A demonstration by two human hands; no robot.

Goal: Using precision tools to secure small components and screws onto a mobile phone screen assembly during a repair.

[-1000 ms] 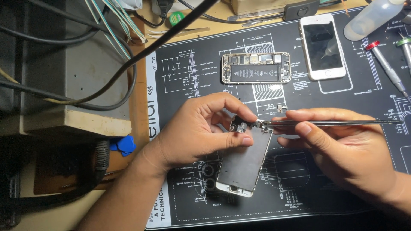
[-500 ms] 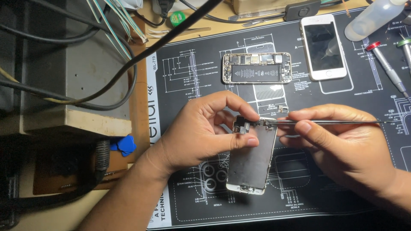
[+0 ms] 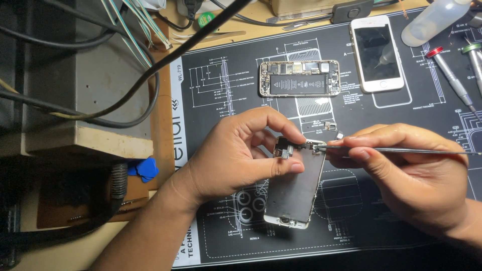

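The detached phone screen panel point(image 3: 296, 193) lies between the two hands, its long axis running from the near edge of the desk away and slightly rightward, its top end up at the fingertips. The left hand point(image 3: 236, 155) is closed on that top end, thumb and forefinger pinching the panel's upper left corner beside a small dark flex part. The right hand point(image 3: 401, 175) is closed around thin metal tweezers point(image 3: 396, 150), which lie nearly level, pointing left; their tip touches the panel's top edge, just beside the left fingertips. Both hands are equally close to the working spot.

Under the hands spreads a black repair mat point(image 3: 226, 90) printed with white line drawings. Left of the left wrist sit blue plastic picks point(image 3: 144, 168). Beyond the hands lie an opened phone body point(image 3: 299, 78) with its board exposed, then a white phone point(image 3: 376, 53), red- and green-capped screwdrivers point(image 3: 449, 75), and a clear bottle point(image 3: 432, 20).
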